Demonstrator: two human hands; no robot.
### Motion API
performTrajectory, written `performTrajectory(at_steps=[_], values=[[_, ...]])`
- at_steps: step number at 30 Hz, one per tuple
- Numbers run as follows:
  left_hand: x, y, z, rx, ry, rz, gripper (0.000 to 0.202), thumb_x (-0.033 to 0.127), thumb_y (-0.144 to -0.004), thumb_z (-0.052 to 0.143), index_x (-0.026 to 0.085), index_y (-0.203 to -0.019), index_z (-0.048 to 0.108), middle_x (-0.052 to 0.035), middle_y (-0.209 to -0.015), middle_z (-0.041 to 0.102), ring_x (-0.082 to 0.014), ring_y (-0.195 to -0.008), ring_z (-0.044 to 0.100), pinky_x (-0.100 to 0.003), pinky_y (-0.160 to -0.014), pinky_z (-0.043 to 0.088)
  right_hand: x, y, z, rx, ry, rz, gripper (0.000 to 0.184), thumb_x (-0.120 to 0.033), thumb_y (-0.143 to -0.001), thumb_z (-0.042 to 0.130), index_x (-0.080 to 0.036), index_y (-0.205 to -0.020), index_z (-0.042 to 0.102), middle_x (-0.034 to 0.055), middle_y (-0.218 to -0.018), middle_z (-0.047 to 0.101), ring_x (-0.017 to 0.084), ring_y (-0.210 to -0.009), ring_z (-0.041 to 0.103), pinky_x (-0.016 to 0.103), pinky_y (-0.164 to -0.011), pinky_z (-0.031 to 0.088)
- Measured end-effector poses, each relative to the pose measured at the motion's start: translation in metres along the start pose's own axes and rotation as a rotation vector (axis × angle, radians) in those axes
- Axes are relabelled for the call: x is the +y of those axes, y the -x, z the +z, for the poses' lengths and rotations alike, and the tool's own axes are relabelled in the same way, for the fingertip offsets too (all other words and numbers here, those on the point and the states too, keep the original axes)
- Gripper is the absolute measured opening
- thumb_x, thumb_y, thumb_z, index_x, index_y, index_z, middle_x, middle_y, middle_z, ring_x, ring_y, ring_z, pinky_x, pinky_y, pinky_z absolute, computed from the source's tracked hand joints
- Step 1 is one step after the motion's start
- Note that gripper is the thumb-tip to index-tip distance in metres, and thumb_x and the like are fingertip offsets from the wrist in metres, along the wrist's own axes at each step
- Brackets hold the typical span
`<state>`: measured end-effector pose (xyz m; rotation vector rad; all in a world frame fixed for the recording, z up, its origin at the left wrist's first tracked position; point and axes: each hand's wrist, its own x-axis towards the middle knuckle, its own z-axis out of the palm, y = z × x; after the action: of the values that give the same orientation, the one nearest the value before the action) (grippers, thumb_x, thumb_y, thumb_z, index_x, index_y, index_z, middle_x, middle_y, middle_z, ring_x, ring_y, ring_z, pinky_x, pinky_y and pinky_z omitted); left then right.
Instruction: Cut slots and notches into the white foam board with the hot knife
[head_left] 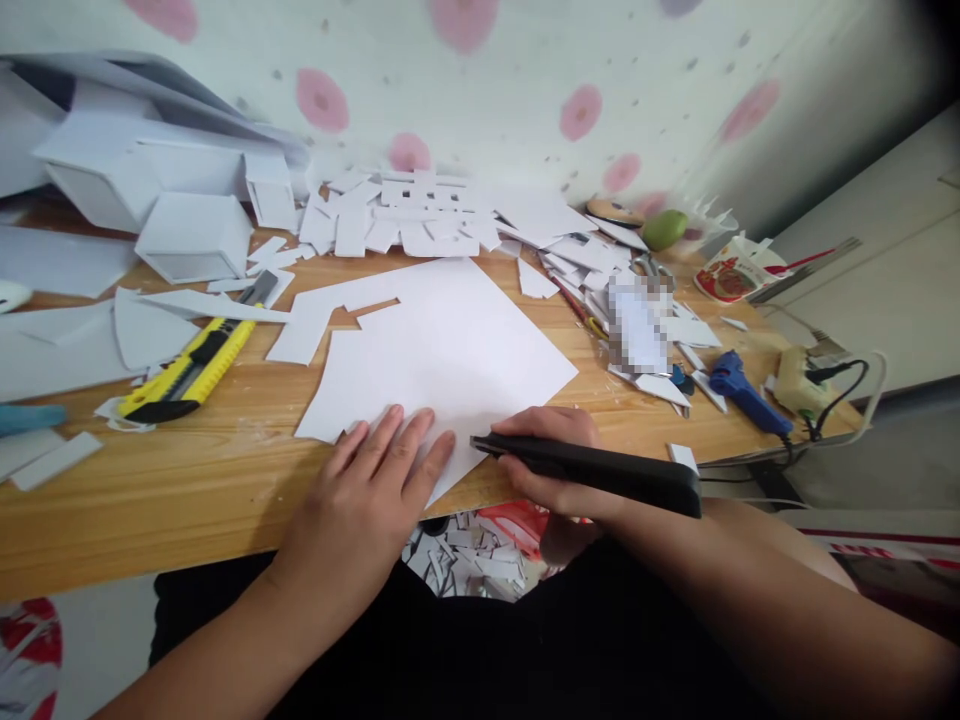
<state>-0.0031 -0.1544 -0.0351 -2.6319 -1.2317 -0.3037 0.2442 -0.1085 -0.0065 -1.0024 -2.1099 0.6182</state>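
A large white sheet [442, 350] with a notch cut from its upper left lies on the wooden table [187, 480]. My left hand [375, 480] rests flat on the sheet's near corner, fingers stretched out and pressing it down. My right hand [551, 455] is closed round a black utility knife [600, 465], held low and almost level. The knife's tip touches the sheet's near right edge, just beside my left fingertips.
A yellow and black utility knife [191, 365] lies at the left. White cut pieces and folded boxes [191, 235] crowd the back. A blue glue gun [742, 390], a green fruit [664, 230] and cables sit at the right. Paper scraps lie below the table edge.
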Motion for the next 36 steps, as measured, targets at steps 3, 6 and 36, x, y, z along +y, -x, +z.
performTrajectory(at_steps=[3,6,36], values=[[0.001,0.000,-0.001,0.018,0.003,-0.020,0.052,0.009,-0.094,0.046,0.014,-0.146,0.053,-0.0190,-0.154,0.049,-0.0439,-0.137,0.051,-0.063,-0.105,0.050,0.005,-0.002,-0.006,-0.043,0.020,-0.048,0.016,-0.022,-0.079,0.066,-0.017,-0.093,0.073,0.0038,-0.075,0.076,0.014,-0.062,0.070,0.023,-0.061,0.055],[0.001,-0.002,-0.001,0.046,0.009,-0.002,0.047,0.009,-0.095,0.047,0.012,-0.141,0.057,-0.0210,-0.150,0.053,-0.0454,-0.134,0.054,-0.063,-0.101,0.052,0.011,-0.009,-0.015,-0.149,-0.020,-0.081,0.018,-0.023,-0.082,0.066,-0.017,-0.097,0.073,0.0042,-0.079,0.077,0.013,-0.065,0.070,0.022,-0.063,0.055],[-0.003,-0.002,-0.007,0.082,-0.023,0.035,0.047,0.007,-0.095,0.043,0.012,-0.140,0.055,-0.0185,-0.147,0.058,-0.0433,-0.130,0.058,-0.060,-0.099,0.052,0.052,-0.041,-0.036,-0.507,-0.489,-0.181,0.024,-0.010,-0.081,0.070,-0.015,-0.104,0.073,0.0036,-0.092,0.076,0.012,-0.080,0.070,0.021,-0.075,0.055]])
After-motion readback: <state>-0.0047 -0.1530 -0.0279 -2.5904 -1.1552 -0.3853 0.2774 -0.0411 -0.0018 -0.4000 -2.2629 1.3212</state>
